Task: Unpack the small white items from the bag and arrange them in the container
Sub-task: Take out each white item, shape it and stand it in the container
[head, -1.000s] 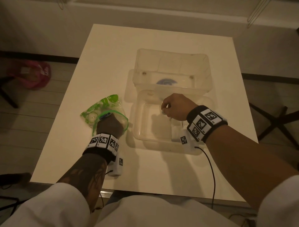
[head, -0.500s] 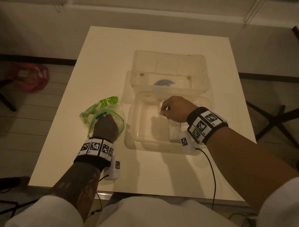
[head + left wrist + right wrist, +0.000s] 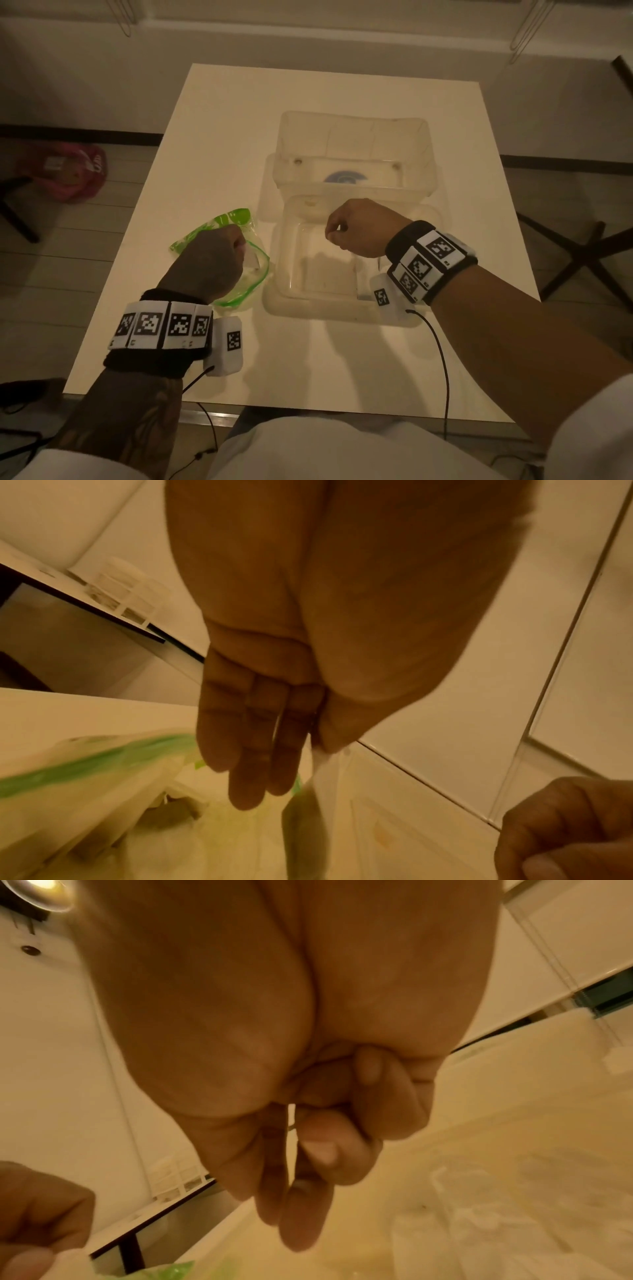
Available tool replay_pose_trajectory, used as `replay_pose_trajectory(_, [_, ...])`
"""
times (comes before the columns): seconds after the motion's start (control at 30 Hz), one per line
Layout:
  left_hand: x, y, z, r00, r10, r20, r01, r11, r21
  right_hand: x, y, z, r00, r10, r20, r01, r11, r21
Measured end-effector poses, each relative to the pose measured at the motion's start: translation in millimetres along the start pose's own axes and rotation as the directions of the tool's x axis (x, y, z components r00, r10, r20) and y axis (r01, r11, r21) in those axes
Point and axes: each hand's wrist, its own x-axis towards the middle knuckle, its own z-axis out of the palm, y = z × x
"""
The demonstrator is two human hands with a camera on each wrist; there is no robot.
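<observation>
A pink bag [image 3: 65,174] is lying on the floor at nine o'clock of the table [image 3: 239,113]. A dark chair base [image 3: 589,253] is standing at three o'clock. Wire legs [image 3: 527,27] are hanging at one o'clock by the wall.

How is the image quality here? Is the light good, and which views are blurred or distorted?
Head view: dim, warm light, mostly sharp; the table edges bend from the wide lens; both arms cast soft shadows. Left wrist view: the bag is smeared by motion blur, the left hand is dark. Right wrist view: soft focus, lamp glare top left, the right hand fills the frame.
</observation>
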Motion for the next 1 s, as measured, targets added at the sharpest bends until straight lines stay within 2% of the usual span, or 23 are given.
replay_pose_trajectory(0.1, [-5, 16, -14, 0.999, 0.013, 0.049, -0.004, 0.984, -0.176, -5, -12, -3, 0.995, -0.098, -0.012, 0.099, 0.994, 0.039])
replay_pose_trajectory(0.2, [-8, 36, -24, 0.984, 0.083, 0.156, -0.016, 0.921, -0.389, -9, -25, -2, 0.982, -0.189, -0.016, 0.189, 0.977, 0.099])
replay_pose_trajectory(0.27, [-4, 47, -25, 0.966, 0.157, 0.207, -0.051, 0.896, -0.441, -12, -30, -2, 0.974, -0.226, -0.026, 0.227, 0.969, 0.101])
replay_pose_trajectory(0.33, [2, 57, -23, 0.958, 0.21, 0.196, -0.106, 0.892, -0.439, -16, -29, -5, 0.971, -0.237, -0.041, 0.24, 0.966, 0.099])
replay_pose_trajectory(0.4, [7, 69, -19, 0.965, 0.235, 0.117, -0.159, 0.877, -0.454, -23, -23, -12, 0.973, -0.217, -0.072, 0.226, 0.964, 0.144])
replay_pose_trajectory(0.47, [11, 81, -13, 0.98, 0.199, 0.023, -0.151, 0.811, -0.566, -31, -15, -17, 0.974, -0.155, -0.164, 0.195, 0.945, 0.264])
replay_pose_trajectory(0.53, [12, 92, -7, 0.989, 0.144, 0.042, -0.073, 0.706, -0.704, -38, -8, -18, 0.951, -0.082, -0.297, 0.203, 0.893, 0.403])
replay_pose_trajectory(0.6, [12, 102, 0, 0.984, 0.157, 0.083, -0.036, 0.636, -0.771, -43, -3, -15, 0.93, -0.033, -0.366, 0.214, 0.858, 0.466])
replay_pose_trajectory(0.67, [11, 112, 3, 0.979, 0.187, 0.078, -0.056, 0.619, -0.783, -48, -1, -13, 0.917, -0.002, -0.398, 0.213, 0.848, 0.486])
replay_pose_trajectory(0.77, [13, 119, 3, 0.985, 0.159, 0.066, -0.047, 0.615, -0.787, -55, 6, -14, 0.893, 0.059, -0.447, 0.197, 0.841, 0.503])
replay_pose_trajectory(0.9, [15, 122, 3, 0.976, 0.203, 0.072, -0.082, 0.659, -0.748, -63, 10, -18, 0.91, 0.044, -0.412, 0.177, 0.858, 0.483])
replay_pose_trajectory(1.0, [12, 124, 5, 0.974, 0.209, 0.082, -0.067, 0.619, -0.782, -64, 10, -21, 0.911, 0.045, -0.409, 0.181, 0.848, 0.498])
